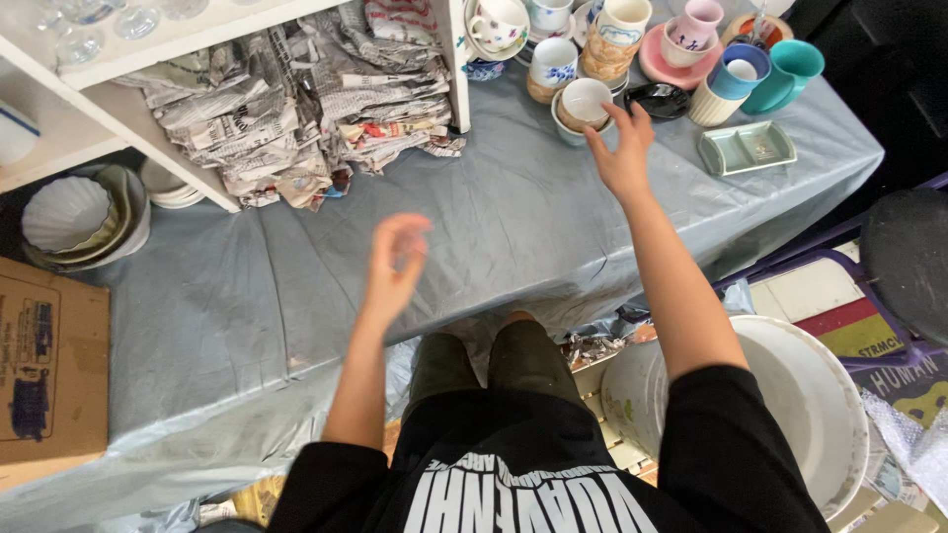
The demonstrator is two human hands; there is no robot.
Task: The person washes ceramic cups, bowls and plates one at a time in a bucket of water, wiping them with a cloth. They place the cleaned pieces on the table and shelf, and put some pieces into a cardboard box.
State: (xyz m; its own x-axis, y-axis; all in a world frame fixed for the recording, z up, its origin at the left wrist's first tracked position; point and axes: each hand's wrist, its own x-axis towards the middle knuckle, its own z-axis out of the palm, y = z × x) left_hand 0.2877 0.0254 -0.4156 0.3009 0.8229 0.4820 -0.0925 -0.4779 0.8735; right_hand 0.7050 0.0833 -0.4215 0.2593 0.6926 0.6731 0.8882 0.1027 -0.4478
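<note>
Head view blurs our left hand [397,259], raised empty with fingers loosely spread above the middle of the grey-covered table [513,222]. Our right hand [622,148], fingers spread and holding nothing, reaches a white cup [585,101] at the far edge, fingertips just beside its rim. Mugs crowd behind it, several cut off at the top. Crumpled newspaper [306,99] fills a white shelf [148,138] at the far left; a green tray [748,148] lies near the right corner.

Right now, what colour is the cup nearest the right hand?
White cup, nested in another cup, just beyond the right hand; head view.
</note>
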